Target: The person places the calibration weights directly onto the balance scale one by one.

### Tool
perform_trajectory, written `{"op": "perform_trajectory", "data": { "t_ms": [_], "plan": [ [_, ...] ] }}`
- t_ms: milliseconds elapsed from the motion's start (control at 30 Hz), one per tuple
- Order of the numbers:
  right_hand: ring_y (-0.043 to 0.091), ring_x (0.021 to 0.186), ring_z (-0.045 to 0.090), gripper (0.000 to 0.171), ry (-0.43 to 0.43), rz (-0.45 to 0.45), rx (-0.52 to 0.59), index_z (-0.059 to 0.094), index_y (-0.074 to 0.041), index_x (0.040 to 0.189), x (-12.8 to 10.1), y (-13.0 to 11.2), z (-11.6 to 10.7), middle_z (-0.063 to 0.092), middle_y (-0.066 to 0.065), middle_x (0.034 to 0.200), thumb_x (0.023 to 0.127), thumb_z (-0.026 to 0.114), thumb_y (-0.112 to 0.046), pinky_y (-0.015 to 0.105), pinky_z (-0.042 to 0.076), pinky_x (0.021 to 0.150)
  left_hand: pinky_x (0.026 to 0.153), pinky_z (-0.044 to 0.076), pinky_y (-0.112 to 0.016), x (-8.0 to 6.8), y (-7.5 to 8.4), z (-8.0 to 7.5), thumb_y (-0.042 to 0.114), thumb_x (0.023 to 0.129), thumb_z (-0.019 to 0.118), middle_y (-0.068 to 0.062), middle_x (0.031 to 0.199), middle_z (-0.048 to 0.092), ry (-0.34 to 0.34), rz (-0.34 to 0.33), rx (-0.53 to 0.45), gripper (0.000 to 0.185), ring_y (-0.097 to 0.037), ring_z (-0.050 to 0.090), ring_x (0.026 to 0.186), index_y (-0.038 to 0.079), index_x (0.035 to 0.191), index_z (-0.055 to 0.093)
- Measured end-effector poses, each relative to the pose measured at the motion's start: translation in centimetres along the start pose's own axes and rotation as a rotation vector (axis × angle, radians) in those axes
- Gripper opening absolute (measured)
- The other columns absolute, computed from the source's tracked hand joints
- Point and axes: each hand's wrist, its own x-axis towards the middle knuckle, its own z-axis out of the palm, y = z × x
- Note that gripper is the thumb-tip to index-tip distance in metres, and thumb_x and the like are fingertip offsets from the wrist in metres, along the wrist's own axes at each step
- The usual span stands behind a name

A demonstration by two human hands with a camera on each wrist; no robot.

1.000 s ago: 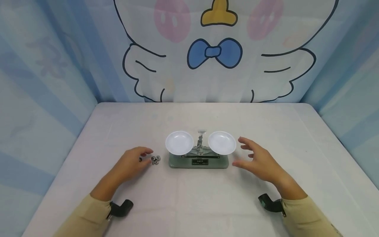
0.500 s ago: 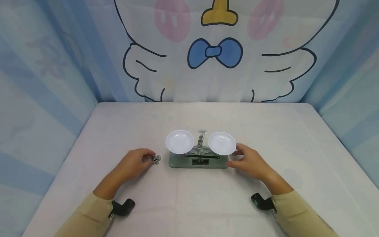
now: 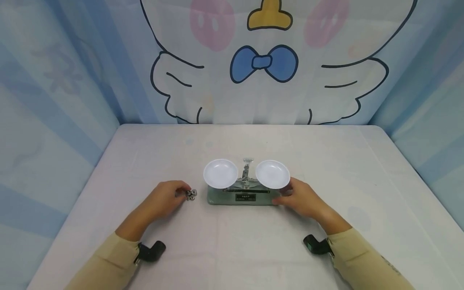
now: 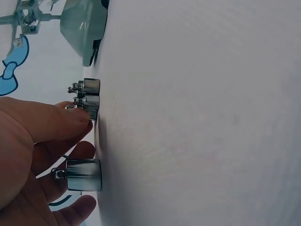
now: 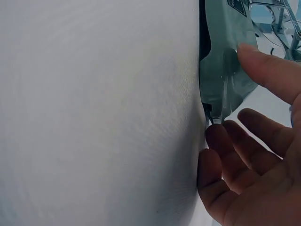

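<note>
A balance scale with a green base (image 3: 221, 197) stands mid-table, two white pans (image 3: 220, 174) on top. My right hand (image 3: 302, 198) grips the right end of that base. Its thumb (image 5: 263, 63) lies against the base's front, and the other fingers curl at the end, under the right pan. To the left of the scale, small silver weights (image 3: 191, 194) stand together on the table. My left hand (image 3: 166, 200) pinches one of these between thumb (image 4: 70, 120) and index finger. A larger knobbed weight (image 4: 83, 174) stands by its lower fingers.
A white cloth (image 3: 246, 241) covers the table. Behind it hangs a curtain (image 3: 264, 100) printed with a cartoon figure, and blue curtains (image 3: 47, 121) border both sides. A black wrist camera (image 3: 152, 251) projects from the left sleeve, another camera (image 3: 316, 245) from the right.
My right hand has moved left from beside the scale and taken hold of its base end. My left hand has shifted slightly right, its thumb and index finger closing on a small weight.
</note>
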Motion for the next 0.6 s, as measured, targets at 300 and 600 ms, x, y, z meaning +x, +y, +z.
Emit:
{"op": "perform_trajectory", "data": {
  "t_ms": [300, 600],
  "plan": [
    [0.040, 0.114, 0.061, 0.068, 0.003, -0.006, -0.008, 0.051, 0.007, 0.136, 0.21, -0.05, 0.08, 0.064, 0.023, 0.124, 0.083, 0.081, -0.023, 0.058, 0.047, 0.096, 0.095, 0.049, -0.047, 0.51, 0.08, -0.38, 0.003, 0.091, 0.067, -0.006, 0.107, 0.069, -0.043, -0.022, -0.008, 0.021, -0.028, 0.063, 0.107, 0.006, 0.111, 0.071],
    [0.041, 0.115, 0.061, 0.067, 0.006, -0.002, -0.021, 0.051, 0.007, 0.136, 0.23, -0.07, 0.09, 0.063, 0.024, 0.125, 0.083, 0.081, -0.022, 0.058, 0.046, 0.097, 0.096, 0.049, -0.048, 0.83, -0.07, -0.49, 0.005, 0.092, 0.067, -0.005, 0.107, 0.069, -0.060, -0.018, 0.007, 0.019, -0.028, 0.062, 0.107, 0.008, 0.110, 0.072]
  ]
}}
